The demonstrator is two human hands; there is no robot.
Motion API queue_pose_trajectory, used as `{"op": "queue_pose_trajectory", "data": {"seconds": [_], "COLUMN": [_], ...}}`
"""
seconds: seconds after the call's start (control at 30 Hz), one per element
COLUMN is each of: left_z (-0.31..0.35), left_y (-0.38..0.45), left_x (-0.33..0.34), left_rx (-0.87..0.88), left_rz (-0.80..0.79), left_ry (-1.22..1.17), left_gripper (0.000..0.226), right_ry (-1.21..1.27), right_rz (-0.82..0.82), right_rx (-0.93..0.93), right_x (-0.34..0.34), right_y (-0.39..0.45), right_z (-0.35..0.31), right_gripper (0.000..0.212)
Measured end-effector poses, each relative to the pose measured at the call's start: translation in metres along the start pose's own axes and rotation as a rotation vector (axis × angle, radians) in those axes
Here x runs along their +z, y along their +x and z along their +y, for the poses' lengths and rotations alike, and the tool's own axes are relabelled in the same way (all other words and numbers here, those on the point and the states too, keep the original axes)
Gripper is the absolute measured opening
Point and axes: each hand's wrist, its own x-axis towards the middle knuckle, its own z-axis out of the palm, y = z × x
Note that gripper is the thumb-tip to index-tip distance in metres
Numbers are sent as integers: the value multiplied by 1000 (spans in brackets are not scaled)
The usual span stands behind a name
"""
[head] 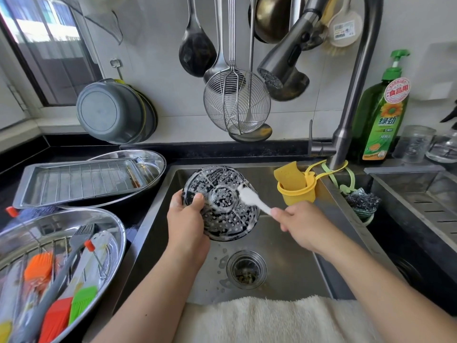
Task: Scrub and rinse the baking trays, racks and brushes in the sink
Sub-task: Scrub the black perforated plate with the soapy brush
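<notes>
Over the steel sink (291, 256), my left hand (186, 225) grips the rim of a round black perforated tray (223, 209), tilted up and covered in suds. My right hand (300, 222) pinches the handle of a white brush (251, 198) whose soapy head lies on the tray's centre. On the counter at the left, a rectangular baking tray with a wire rack (81, 180) sits in an oval steel dish. Nearer me, another oval dish (112, 229) holds a rack and several silicone brushes: orange (38, 267), red (55, 318), green (82, 303) and grey (81, 235).
The pull-out faucet head (282, 66) hangs above the sink with no water running. A yellow sponge holder (295, 185) hangs at the sink's back right, a steel scourer (362, 201) beside it, a green detergent bottle (379, 120) behind. A cream towel (259, 318) drapes the front edge. Ladles and a strainer hang on the wall.
</notes>
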Motion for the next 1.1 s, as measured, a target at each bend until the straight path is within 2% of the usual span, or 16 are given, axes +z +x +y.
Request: {"op": "queue_pose_trajectory", "data": {"seconds": [0.07,0.13,0.17,0.3,0.33,0.43,0.47,0.57,0.6,0.7,0.73,0.83,0.97,1.1], "left_z": [0,1,1,1,1,1,1,3,4,6,6,4,3,0], "left_y": [-2,-2,-1,-1,-2,0,2,7,6,4,5,8,0,-5], "left_x": [2,2,1,2,2,0,-2,-5,-5,-3,-4,-5,3,7], "left_rx": [6,9,6,-7,-11,-27,-34,-73,-75,-60,-62,-75,-60,-59], "left_rz": [-11,-2,-1,4,9,68,88,140,153,172,172,158,63,-86], "left_ry": [17,25,18,-18,-20,-51,-81,-194,-209,-199,-203,-229,-155,-137], "left_gripper": [22,22,22,22,22,22,25,49,50,36,35,44,29,27], "right_ry": [-2,-40,-58,-17,-11,-43,-42,6,12,-41,-30,45,-40,-5], "right_rz": [-24,-182,-203,11,0,-188,-185,-20,-35,-231,-234,-94,-201,-43], "right_rx": [-16,-60,-71,-6,-15,-60,-50,-14,-22,-64,-63,-50,-115,-59], "right_x": [1,11,13,-1,-3,7,7,-3,-4,5,6,2,11,3], "right_y": [-1,-8,-9,3,2,-7,-7,1,0,-11,-11,-4,-11,-3], "right_z": [1,-2,-3,2,3,0,-1,5,5,0,-2,-1,-6,-4], "right_gripper": [50,50,49,50,50,49,49,49,50,50,49,49,50,50]}}
